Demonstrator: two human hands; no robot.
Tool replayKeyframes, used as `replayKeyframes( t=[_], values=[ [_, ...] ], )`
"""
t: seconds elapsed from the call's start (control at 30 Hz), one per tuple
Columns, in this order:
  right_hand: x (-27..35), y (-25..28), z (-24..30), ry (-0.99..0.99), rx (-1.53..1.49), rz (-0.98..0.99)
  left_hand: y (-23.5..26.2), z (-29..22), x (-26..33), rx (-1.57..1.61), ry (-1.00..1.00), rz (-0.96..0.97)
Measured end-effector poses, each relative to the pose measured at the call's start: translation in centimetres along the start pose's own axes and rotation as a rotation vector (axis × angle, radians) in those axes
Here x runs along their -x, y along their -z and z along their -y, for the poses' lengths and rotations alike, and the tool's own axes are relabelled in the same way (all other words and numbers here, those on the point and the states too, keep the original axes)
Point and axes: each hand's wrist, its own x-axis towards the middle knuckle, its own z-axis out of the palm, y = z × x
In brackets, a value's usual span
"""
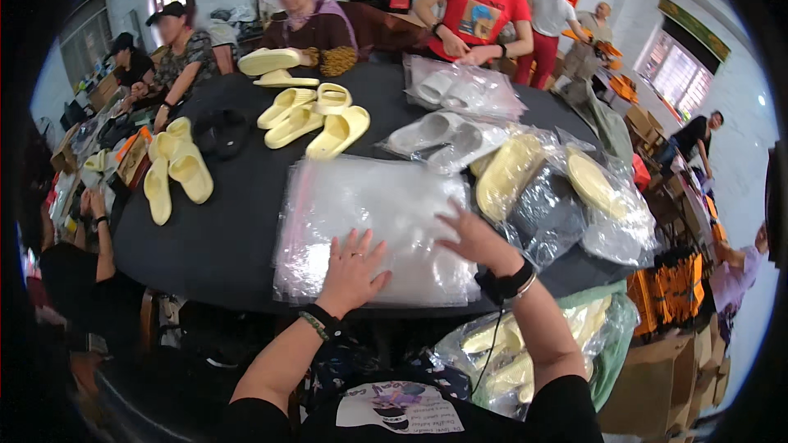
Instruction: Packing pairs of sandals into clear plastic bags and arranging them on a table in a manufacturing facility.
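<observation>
A stack of clear plastic zip bags (369, 197) lies flat on the black table in front of me, with a pinkish strip along its left edge. My left hand (355, 271) rests palm down on the near part of the stack, fingers spread. Over the stack's right side is my right hand (472, 234), its fingers apart and slightly blurred, holding nothing. Right beside it are bagged slides: a yellow pair (510, 176), a dark pair (548, 209) and another yellow one (595, 180). Behind the stack sit loose yellow slides (338, 133).
Bagged grey slides (447, 135) lie beyond the stack on the black table (222, 238). More yellow slides (185, 168) and black slides (222, 133) are at left. A sack of bagged slides (525, 353) stands below the table's right edge. Several people work around the table.
</observation>
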Motion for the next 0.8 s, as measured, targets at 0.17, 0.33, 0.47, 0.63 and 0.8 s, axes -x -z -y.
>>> replayKeyframes(
  t=[0.17, 0.33, 0.47, 0.63, 0.8],
  values=[
    [-4.7, 3.1, -3.7, 0.112, 0.565, -0.328, -0.4, -0.5, -0.4, 0.027, -0.052, -0.04],
    [-7.4, 2.6, -4.7, -0.177, 0.559, -0.13, -1.0, 0.1, 1.2, 0.03, -0.017, -0.095],
    [-9.9, 3.3, -9.1, -0.138, 0.352, -0.258, -0.2, -0.5, 1.1, 0.025, -0.017, -0.069],
    [-11.7, 8.1, -3.9, -0.124, -0.035, -0.489, -0.7, 0.5, 1.9, 0.023, 0.012, -0.063],
    [-10.1, 14.3, -2.8, 0.087, -0.74, -0.628, -1.2, 0.2, 1.0, 0.055, -0.011, -0.119]
  ],
)
